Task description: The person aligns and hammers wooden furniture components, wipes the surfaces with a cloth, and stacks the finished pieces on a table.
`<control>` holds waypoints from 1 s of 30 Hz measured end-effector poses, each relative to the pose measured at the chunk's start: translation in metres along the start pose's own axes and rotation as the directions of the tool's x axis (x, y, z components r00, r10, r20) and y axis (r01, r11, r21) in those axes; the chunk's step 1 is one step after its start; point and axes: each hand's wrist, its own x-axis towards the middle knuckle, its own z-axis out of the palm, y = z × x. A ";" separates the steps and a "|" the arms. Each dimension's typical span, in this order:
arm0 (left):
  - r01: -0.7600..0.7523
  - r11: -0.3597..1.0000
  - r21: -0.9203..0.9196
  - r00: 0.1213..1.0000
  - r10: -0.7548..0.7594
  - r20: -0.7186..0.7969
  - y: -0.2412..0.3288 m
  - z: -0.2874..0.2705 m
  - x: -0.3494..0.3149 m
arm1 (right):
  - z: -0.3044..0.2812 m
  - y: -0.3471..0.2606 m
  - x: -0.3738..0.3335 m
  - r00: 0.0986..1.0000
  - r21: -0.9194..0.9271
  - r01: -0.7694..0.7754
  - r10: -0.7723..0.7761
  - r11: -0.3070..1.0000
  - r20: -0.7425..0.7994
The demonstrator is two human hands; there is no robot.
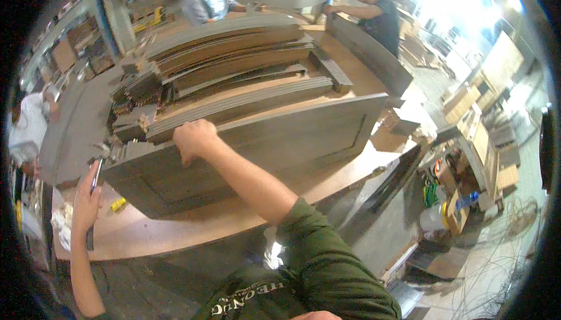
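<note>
Here we are at the surface (175,239), and our right hand (197,138) is closed over the top edge of a panel (274,148), fingers curled down its near face. That panel stands on its long edge right in front of us, leaning a little, running from our left up toward the right. Over on our left, the left hand (87,204) is wrapped round a hammer (97,175), head up, just beside the panel's left end. Down near that end, a yellow block (118,204) lies on the surface, between our left hand and the panel. Just behind the panel, look at those strips (245,101), stacked in long rows, with short blocks (140,88) piled at their left. Far right, a second board (371,52) stands on edge, and a co-worker in dark clothes (385,22) has a hand at its far end. Another co-worker in a mask (213,6) is across from us, and a third person (29,130) is off to the left.
</note>
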 end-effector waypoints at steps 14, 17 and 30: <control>-0.087 0.991 -0.098 0.988 0.073 -0.138 -0.055 0.007 0.011 | 0.010 -0.005 -0.005 0.997 -0.018 0.031 -0.033 0.999 -0.072; -0.162 0.986 -0.035 0.980 0.157 -0.123 -0.046 0.019 0.005 | 0.010 0.000 -0.006 0.998 -0.012 0.022 -0.023 1.000 -0.065; -0.057 0.994 0.097 0.995 0.065 -0.078 0.003 -0.006 0.007 | 0.002 0.005 -0.003 0.997 -0.040 -0.071 0.072 0.997 0.026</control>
